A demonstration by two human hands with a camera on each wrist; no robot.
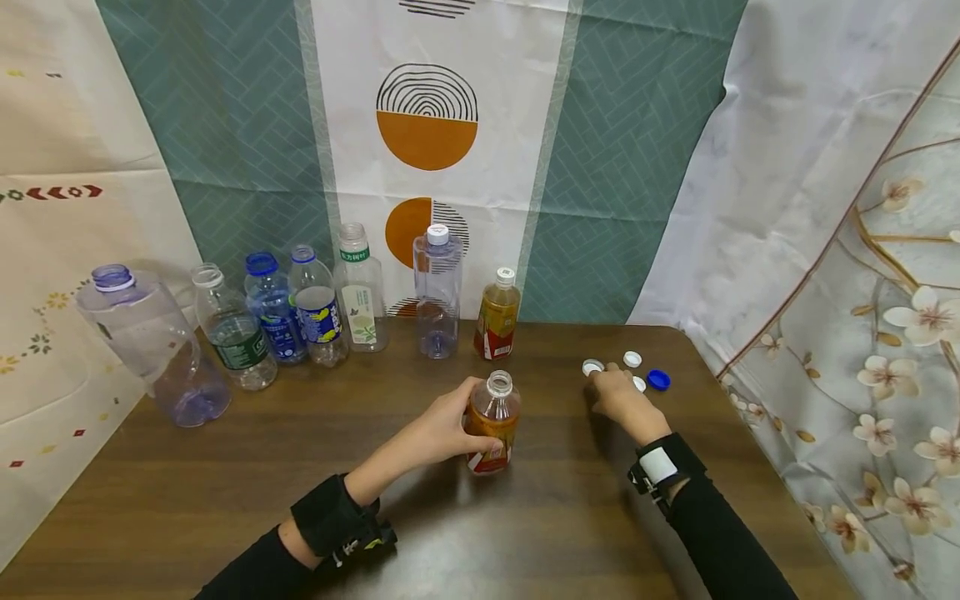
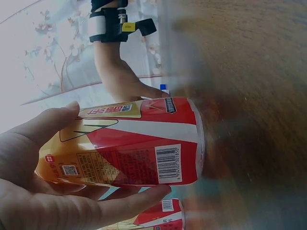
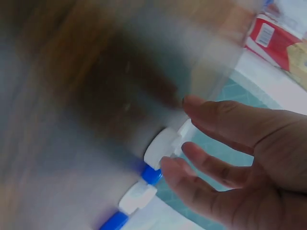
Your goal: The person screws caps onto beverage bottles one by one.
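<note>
My left hand (image 1: 442, 421) grips an uncapped plastic drink bottle (image 1: 495, 417) with a red and yellow label, upright over the table. In the left wrist view, thumb and fingers lie on opposite sides of this bottle (image 2: 129, 143). My right hand (image 1: 621, 398) is over the small bottle caps at the right of the table. In the right wrist view its fingers (image 3: 192, 189) are spread from the thumb, one fingertip right at a white cap (image 3: 163, 146). Near that hand lie another white cap (image 1: 632, 359) and a blue cap (image 1: 658, 380).
A capped bottle with a red and yellow label (image 1: 498, 317) and a tall clear bottle with a white cap (image 1: 437, 292) stand at the back. Several uncapped bottles line the back left, among them a big clear one (image 1: 153, 333). Patterned cloth (image 1: 637, 167) hangs behind the brown table (image 1: 300, 467).
</note>
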